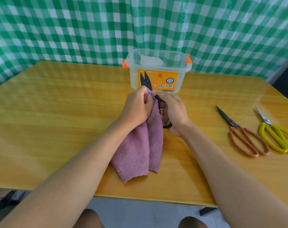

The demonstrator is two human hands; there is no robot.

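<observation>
Sat with bare knees (89,218) tucked below the near edge of the table (41,129). Held the black scissors (145,81) up over the middle of the table, just in front of the clear plastic box (133,78), with parted blades pointing away. Curled the right hand (174,111) round the handle loops. Bunched the purple cloth (140,152) about the blades near the pivot with the left hand (136,106), fingers closed on it, and let the rest trail down to the tabletop. Judged the black scissors stiff, fairly light, sharp at the tips and probably slick on the steel: best gripped by the loops, never by the edges. Judged the cloth soft and limp, easy to pinch anywhere. Had brown-handled scissors (243,134) and yellow-handled scissors (274,134) lying side by side well off to the right.
</observation>
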